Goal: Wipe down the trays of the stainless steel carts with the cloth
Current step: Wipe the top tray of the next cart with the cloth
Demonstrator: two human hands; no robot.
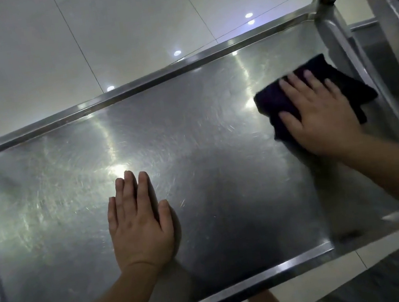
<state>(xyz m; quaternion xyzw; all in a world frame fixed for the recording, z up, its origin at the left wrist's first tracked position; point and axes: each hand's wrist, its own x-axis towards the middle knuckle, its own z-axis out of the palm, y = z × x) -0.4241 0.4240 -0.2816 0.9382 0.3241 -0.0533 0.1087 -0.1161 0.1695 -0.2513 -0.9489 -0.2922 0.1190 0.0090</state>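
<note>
**Q:** What surroundings are shown?

**A:** Pale glossy floor tiles [20, 48] are seen beyond a stainless steel cart, viewed from above. Its top tray [215, 127] fills most of the view, scuffed with fine swirl marks and lit by reflected ceiling lights. A tubular handle frame [331, 33] rises at the right end, and part of a lower shelf [373, 50] is glimpsed behind it.

**Q:** Where is the cloth, and how is it held?

**A:** A dark cloth [276, 98] is laid flat on the tray near the far right corner, just beside the handle post. It is pressed down by the right hand [321, 116], fingers spread and straight across it rather than curled around it, presumably so broad pressure is applied while wiping.

**Q:** And the other hand?

**A:** The left hand [139, 223] is rested palm down on the bare metal near the tray's middle, fingers straight and together, nothing held. It is probably placed there so the wheeled cart is steadied.

**Q:** How far along is the work judged to be?

**A:** That cannot be told from the metal's sheen; only the right corner is being covered.
</note>
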